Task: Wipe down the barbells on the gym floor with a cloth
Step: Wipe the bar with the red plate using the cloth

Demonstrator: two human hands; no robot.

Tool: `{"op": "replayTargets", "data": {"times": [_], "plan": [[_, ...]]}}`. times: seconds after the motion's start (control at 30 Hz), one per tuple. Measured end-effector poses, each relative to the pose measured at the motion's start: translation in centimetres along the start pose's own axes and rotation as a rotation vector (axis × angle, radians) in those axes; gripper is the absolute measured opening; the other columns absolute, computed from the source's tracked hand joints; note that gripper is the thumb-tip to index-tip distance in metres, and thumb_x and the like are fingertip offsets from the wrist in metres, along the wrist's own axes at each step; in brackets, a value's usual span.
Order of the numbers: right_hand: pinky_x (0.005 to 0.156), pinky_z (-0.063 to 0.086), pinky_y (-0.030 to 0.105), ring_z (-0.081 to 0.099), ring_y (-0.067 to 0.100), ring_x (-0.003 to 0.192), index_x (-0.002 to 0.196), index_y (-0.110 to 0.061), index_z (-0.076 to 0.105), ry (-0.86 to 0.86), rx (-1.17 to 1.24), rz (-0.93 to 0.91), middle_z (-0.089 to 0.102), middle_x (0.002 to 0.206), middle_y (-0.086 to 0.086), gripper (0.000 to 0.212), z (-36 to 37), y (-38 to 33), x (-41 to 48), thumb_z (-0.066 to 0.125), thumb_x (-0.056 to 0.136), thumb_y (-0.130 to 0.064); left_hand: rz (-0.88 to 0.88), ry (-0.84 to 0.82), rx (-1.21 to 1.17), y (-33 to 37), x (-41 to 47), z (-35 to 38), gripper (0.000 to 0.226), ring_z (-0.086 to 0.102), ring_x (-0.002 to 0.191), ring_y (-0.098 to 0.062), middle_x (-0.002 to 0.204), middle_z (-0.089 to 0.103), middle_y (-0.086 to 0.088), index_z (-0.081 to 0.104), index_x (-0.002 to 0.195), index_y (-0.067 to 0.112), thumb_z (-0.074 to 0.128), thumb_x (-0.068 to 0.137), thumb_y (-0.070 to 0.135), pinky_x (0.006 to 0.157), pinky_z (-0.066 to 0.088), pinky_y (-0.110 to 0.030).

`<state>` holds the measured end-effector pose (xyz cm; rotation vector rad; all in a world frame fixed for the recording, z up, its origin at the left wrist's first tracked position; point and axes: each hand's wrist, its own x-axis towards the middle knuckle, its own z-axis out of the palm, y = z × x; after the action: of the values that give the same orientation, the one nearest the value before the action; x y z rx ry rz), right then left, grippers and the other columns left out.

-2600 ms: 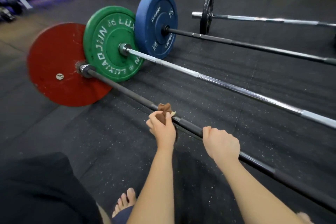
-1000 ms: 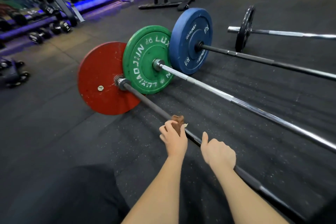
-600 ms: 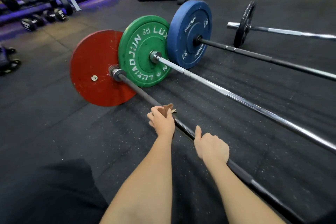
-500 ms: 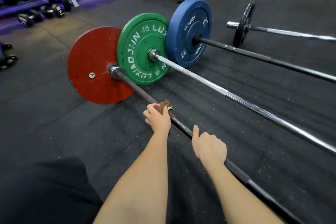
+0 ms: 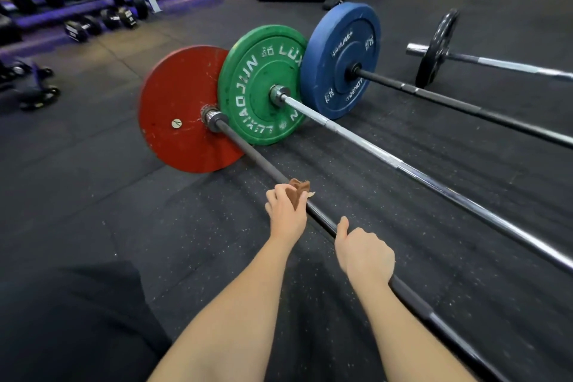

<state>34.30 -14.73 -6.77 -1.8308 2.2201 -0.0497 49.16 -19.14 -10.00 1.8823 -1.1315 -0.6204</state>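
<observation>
The right hand (image 5: pixel 364 254) curls around the dark steel barbell shaft (image 5: pixel 254 156), thumb raised. Just beyond it, the left hand (image 5: pixel 286 215) grips a crumpled brown cloth (image 5: pixel 298 192) against that shaft, which runs to the red round plate (image 5: pixel 176 108) on the black rubber floor (image 5: pixel 124 211).

Barbells, four, parallel on the gym floor (image 5: pixel 124 211):
- dark bar (image 5: pixel 257 158), red plate (image 5: pixel 173 108)
- chrome bar (image 5: pixel 372 150), green plate (image 5: pixel 257 84)
- black bar (image 5: pixel 465 107), blue plate (image 5: pixel 338 56)
- steel bar (image 5: pixel 502 64), small black plate (image 5: pixel 435 49)

Cloth (image 5: pixel 298 192), brown, bunched against the dark bar.
</observation>
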Motion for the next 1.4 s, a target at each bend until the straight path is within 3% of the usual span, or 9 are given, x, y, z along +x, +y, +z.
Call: {"op": "replayTargets", "data": {"times": [0.17, 0.27, 0.43, 0.63, 0.8, 0.93, 1.0, 1.13, 1.4], "plan": [[0.057, 0.035, 0.031, 0.043, 0.016, 0.05, 0.064, -0.018, 0.054, 0.002, -0.034, 0.009, 0.046, 0.054, -0.003, 0.067, 0.1, -0.2, 0.1, 0.014, 0.108, -0.049, -0.217, 0.112, -0.136, 0.5, 4.3, -0.6, 0.022, 0.042, 0.122, -0.036, 0.136, 0.038, -0.009, 0.046, 0.117, 0.021, 0.056, 0.104, 0.036, 0.098, 0.039, -0.04], [0.058, 0.036, 0.031, 0.042, 0.016, 0.049, 0.063, -0.019, 0.052, -0.012, -0.033, 0.024, 0.047, 0.054, -0.003, 0.066, 0.1, -0.4, 0.2, 0.014, 0.108, -0.05, -0.329, 0.205, -0.192, 1.6, 4.7, 0.7, 0.025, 0.042, 0.126, -0.038, 0.14, 0.039, -0.01, 0.048, 0.12, 0.019, 0.057, 0.103, 0.035, 0.09, 0.039, -0.04], [0.059, 0.037, 0.03, 0.047, 0.018, 0.05, 0.074, -0.019, 0.062, 0.008, -0.052, 0.039, 0.053, 0.057, -0.004, 0.062, 0.9, -0.4, 0.5, 0.017, 0.107, -0.045, -0.463, 0.276, -0.146, 3.0, 5.1, 1.5, 0.028, 0.04, 0.129, -0.038, 0.143, 0.04, -0.009, 0.048, 0.12, 0.021, 0.057, 0.101, 0.038, 0.091, 0.048, -0.05], [0.057, 0.034, 0.03, 0.041, 0.019, 0.05, 0.095, -0.019, 0.072, 0.024, -0.129, 0.016, 0.049, 0.059, -0.004, 0.058, 1.2, -0.3, 0.7, 0.019, 0.107, -0.042, -0.412, 0.228, -0.197, 2.3, 5.0, 1.0, 0.027, 0.04, 0.13, -0.034, 0.144, 0.039, -0.007, 0.048, 0.12, 0.02, 0.062, 0.1, 0.033, 0.084, 0.04, -0.04], [0.058, 0.036, 0.031, 0.053, 0.023, 0.058, 0.084, -0.018, 0.069, 0.039, -0.079, 0.03, 0.052, 0.06, -0.002, 0.064, 1.0, -0.3, 0.6, 0.016, 0.106, -0.047, -0.376, 0.098, -0.111, 2.8, 4.7, -0.9, 0.025, 0.038, 0.13, -0.033, 0.142, 0.039, -0.004, 0.048, 0.122, 0.021, 0.058, 0.102, 0.032, 0.094, 0.039, -0.042], [0.076, 0.042, 0.036, 0.06, 0.032, 0.082, 0.103, -0.013, 0.067, -0.178, 0.063, 0.113, 0.067, 0.087, 0.005, 0.075, 0.2, -0.5, 1.7, 0.012, 0.102, -0.063, -0.289, -0.007, -0.031, 2.8, 2.5, -1.0, 0.022, 0.04, 0.127, -0.033, 0.141, 0.037, -0.005, 0.043, 0.116, 0.023, 0.057, 0.103, 0.034, 0.097, 0.04, -0.043], [0.082, 0.051, 0.035, 0.072, 0.036, 0.088, 0.098, -0.008, 0.068, -0.388, 0.182, 0.156, 0.075, 0.087, 0.009, 0.091, -0.4, -0.8, 3.2, 0.009, 0.092, -0.077, -0.253, -0.059, -0.031, 2.2, 1.8, -1.2, 0.025, 0.041, 0.127, -0.033, 0.14, 0.038, -0.005, 0.044, 0.118, 0.023, 0.058, 0.103, 0.035, 0.097, 0.04, -0.042], [0.1, 0.044, 0.043, 0.058, 0.036, 0.124, 0.138, -0.018, 0.059, -0.326, 0.117, 0.059, 0.06, 0.14, 0.014, 0.091, -1.3, -3.8, 5.7, 0.008, 0.092, -0.078, -0.221, -0.159, -0.022, 1.4, 2.1, -1.9, 0.033, 0.039, 0.13, -0.032, 0.14, 0.037, -0.005, 0.045, 0.127, 0.021, 0.058, 0.102, 0.038, 0.102, 0.039, -0.041], [0.065, 0.045, 0.034, 0.06, 0.021, 0.065, 0.089, -0.018, 0.068, -0.032, -0.013, -0.119, 0.065, 0.075, 0.0, 0.068, 1.1, -6.7, 4.4, 0.012, 0.106, -0.055, -0.204, -0.058, -0.049, 1.0, 3.2, -1.4, 0.025, 0.042, 0.123, -0.029, 0.131, 0.042, -0.003, 0.047, 0.117, 0.023, 0.06, 0.102, 0.038, 0.093, 0.043, -0.041]]}}
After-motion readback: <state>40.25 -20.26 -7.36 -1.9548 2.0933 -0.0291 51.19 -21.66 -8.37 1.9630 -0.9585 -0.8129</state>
